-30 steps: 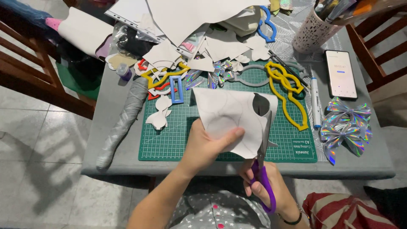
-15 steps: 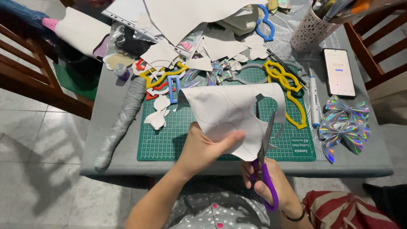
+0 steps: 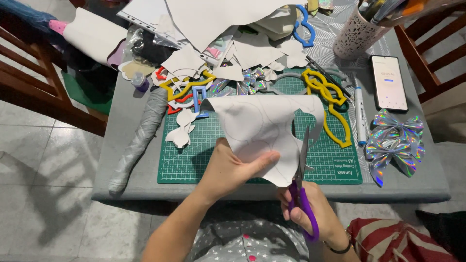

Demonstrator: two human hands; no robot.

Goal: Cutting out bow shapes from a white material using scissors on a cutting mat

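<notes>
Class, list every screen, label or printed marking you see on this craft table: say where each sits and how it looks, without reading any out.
Black rectangular smartphone: far right of the table, flat, its screen lit pale with small text.
Green gridded cutting mat: table centre, white printed marking in its near right corner.
White marker pen: between mat and phone, small dark print along its barrel.

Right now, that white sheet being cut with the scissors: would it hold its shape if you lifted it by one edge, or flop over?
Probably flop. The white sheet already curls over at its top left corner though the left hand pinches it. It looks thin and light, so one hand lifts it easily. The purple-handled scissors in the right hand cut it readily, so it likely tears too.
</notes>
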